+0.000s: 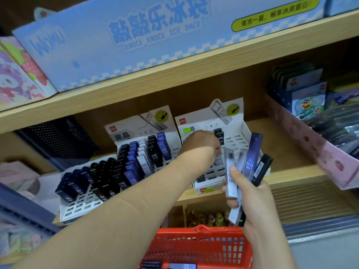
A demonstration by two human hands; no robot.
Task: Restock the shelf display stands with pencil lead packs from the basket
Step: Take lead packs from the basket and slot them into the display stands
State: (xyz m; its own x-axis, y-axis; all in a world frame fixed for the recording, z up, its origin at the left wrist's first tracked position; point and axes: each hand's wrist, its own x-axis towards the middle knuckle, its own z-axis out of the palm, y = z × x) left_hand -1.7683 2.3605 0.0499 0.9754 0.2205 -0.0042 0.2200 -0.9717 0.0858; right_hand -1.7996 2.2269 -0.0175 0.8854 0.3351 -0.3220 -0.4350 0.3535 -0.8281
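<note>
My left hand (202, 144) reaches into the right display stand (240, 139), fingers curled down on a white pencil lead pack (218, 159) standing in a slot. Most slots of this stand are bare; a black pack (219, 135) stands at its back. My right hand (252, 200) grips a fan of several packs in front of the stand: a purple one (252, 154), a white one (231, 171) and a black one (262, 169). The red basket (200, 231) hangs below, with a few packs at its bottom.
The middle stand (136, 131) is nearly full of black, purple and white packs. A left stand (77, 208) holds dark packs with bare front slots. A black mesh bin (56, 140) sits at the left, a pink box (318, 152) of cards at the right, a shelf board (174, 78) above.
</note>
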